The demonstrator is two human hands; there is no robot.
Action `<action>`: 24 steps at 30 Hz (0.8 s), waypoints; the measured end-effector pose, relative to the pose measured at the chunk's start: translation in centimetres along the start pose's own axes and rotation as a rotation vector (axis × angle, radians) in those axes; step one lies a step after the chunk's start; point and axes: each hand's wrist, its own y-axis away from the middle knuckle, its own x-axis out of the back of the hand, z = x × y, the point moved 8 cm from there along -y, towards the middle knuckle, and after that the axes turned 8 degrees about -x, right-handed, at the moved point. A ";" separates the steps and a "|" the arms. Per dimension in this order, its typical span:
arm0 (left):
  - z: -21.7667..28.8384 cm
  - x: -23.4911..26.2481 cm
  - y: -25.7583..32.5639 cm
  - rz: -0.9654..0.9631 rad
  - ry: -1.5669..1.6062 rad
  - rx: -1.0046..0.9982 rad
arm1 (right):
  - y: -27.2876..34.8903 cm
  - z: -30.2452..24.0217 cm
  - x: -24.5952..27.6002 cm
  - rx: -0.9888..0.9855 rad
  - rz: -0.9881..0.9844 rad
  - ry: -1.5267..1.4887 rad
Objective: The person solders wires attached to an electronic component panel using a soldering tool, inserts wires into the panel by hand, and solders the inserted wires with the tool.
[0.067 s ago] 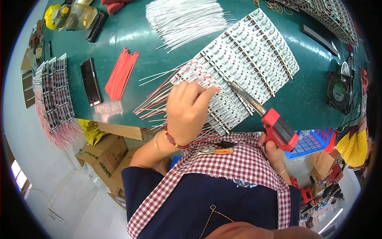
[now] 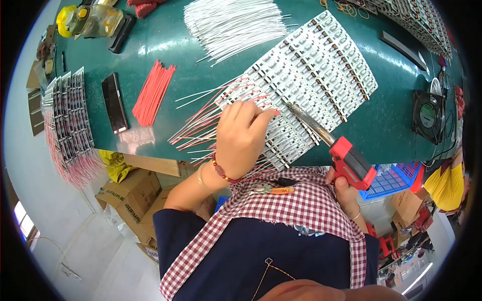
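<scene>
A white panel of small circuit boards [image 2: 314, 62] lies aslant on the green table, with red and white wires [image 2: 198, 124] sticking out over its left side. My left hand [image 2: 240, 134] is over the panel's lower left part, thumb and fingers pinched together. A bit of red wire [image 2: 277, 113] shows at its fingertips; the rest is hidden. My right hand [image 2: 344, 191] is wrapped round the handle of a red and black soldering gun [image 2: 354, 163]. The gun's metal barrel slants up to the left, and its tip is over the panel, just right of my left fingertips.
Bundles of white wires [image 2: 236, 27] and red wires [image 2: 153, 94] lie beyond and to the left. A phone [image 2: 115, 103], wired boards [image 2: 70, 118] and a bottle [image 2: 103, 21] are farther left. At right stand a small fan [image 2: 428, 115] and stacked panels [image 2: 419, 22]; a blue crate [image 2: 389, 181] is below.
My left hand has shifted slightly to the right, bringing the red wire end a little closer to the gun's tip. The soldering gun has hardly moved.
</scene>
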 end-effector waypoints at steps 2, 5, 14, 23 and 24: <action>-0.4 -0.9 0.5 -0.003 -0.004 0.008 | 0.1 0.2 -0.2 -0.002 0.029 0.026; -0.5 -1.4 0.4 -0.006 -0.003 0.018 | 0.2 0.6 -0.1 -0.008 0.052 0.081; -0.5 -1.5 0.2 -0.020 -0.001 0.038 | -0.3 0.8 0.2 0.070 0.102 0.291; -0.5 -1.6 0.3 -0.014 0.011 0.046 | 0.6 0.1 0.4 0.092 0.094 0.209; -0.5 -1.6 0.3 -0.010 0.014 0.047 | 0.5 -0.2 0.1 0.063 0.092 0.084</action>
